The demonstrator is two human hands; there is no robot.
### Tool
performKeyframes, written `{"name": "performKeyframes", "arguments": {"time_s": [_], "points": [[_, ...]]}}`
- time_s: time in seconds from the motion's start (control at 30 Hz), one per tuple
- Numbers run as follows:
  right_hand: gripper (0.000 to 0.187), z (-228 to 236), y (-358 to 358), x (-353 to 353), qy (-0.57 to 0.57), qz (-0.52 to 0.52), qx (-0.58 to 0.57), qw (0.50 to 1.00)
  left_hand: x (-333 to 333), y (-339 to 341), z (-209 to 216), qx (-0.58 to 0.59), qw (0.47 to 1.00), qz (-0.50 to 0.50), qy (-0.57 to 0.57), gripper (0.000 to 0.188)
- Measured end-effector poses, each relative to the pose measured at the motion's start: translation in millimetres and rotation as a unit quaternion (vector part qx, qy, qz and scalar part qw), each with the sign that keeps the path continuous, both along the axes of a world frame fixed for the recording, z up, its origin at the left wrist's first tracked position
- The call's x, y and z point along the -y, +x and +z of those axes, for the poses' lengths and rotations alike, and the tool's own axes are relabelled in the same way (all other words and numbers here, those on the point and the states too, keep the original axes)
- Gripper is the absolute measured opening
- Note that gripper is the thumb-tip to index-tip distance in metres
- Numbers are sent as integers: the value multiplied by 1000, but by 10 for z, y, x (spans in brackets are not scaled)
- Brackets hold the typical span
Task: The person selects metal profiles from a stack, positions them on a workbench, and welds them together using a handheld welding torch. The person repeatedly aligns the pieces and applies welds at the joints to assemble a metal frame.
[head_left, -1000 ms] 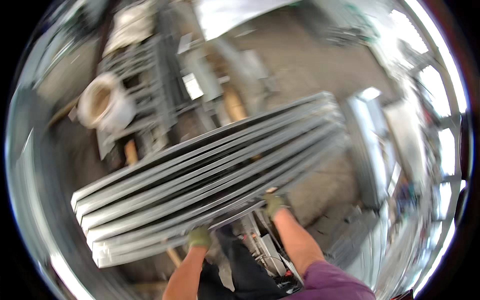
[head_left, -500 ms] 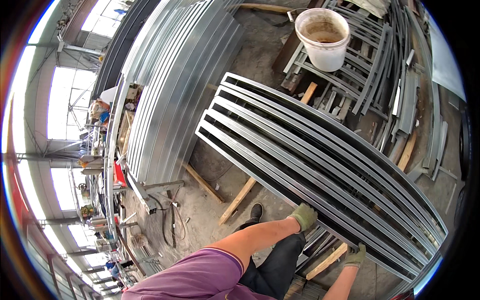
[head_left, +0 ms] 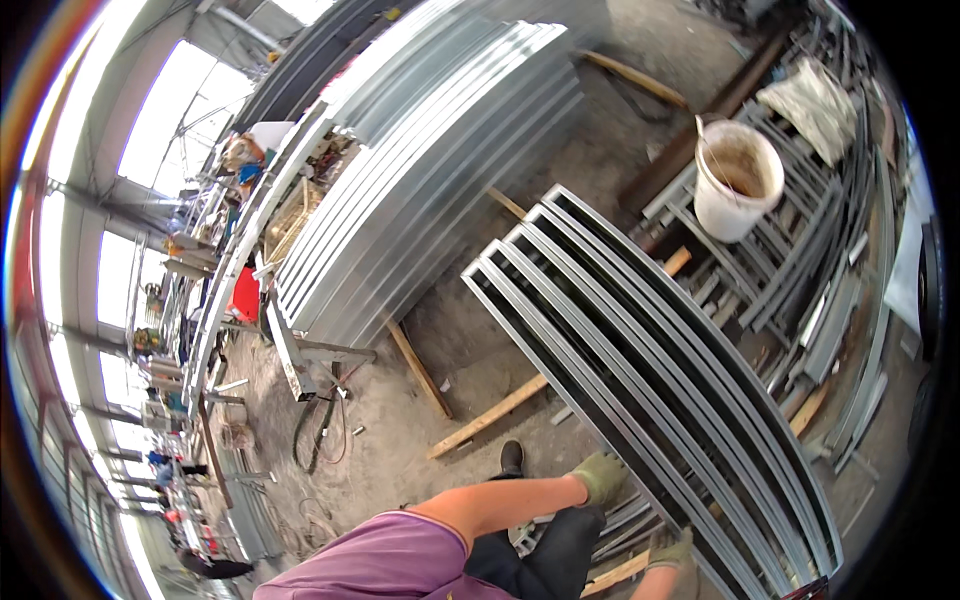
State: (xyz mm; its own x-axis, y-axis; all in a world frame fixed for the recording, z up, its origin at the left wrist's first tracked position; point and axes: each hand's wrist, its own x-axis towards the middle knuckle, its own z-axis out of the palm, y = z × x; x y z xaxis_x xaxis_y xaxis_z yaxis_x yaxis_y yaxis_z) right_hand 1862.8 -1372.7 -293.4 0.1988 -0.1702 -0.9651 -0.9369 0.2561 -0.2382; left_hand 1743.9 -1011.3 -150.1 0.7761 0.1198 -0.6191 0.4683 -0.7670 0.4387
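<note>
A big workshed with bright windows along the left holds a dirt floor strewn with timber battens and scrap. A broad stack of grey sheets lies at upper left, well apart from the hands. Right of centre lies the bundle of long metal channels, laid side by side, running from the middle of the view down to the lower right and resting on battens and on more steel below. It looks heavy, stiff along its length yet likely to sag and whip if lifted at one end; its edges look sharp and the galvanised faces slick, so gloves suit it, and a grip on the outer flange at the near end seems the natural hold. A white bucket of murky liquid stands on racked steel at upper right, beside a pale sack. The left hand, gloved, has its fingers curled on the bundle's near edge. The right hand, also gloved, rests against the bundle lower down; whether its fingers close I cannot tell.
</note>
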Motion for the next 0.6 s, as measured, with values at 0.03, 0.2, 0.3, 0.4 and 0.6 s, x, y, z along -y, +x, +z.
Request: {"name": "performKeyframes", "arguments": {"time_s": [0.03,0.2,0.3,0.4,0.6], "points": [[55,-4,-65,-168,30,25,16,999,-118,-177,118,-5,999,51,-19,40],[42,126,-311,-1070,61,155,7,986,-591,-1605,81,-123,950,281,-61,43],[33,394,-387,-1593,105,282,22,954,-643,-2871,-248,-141,907,387,-84,49],[28,28,-8,-1504,184,379,31,907,-973,-3529,315,-134,866,477,-74,56],[41,364,-560,-2667,-7,589,52,806,-224,-6098,-46,-73,674,734,33,55]]}}
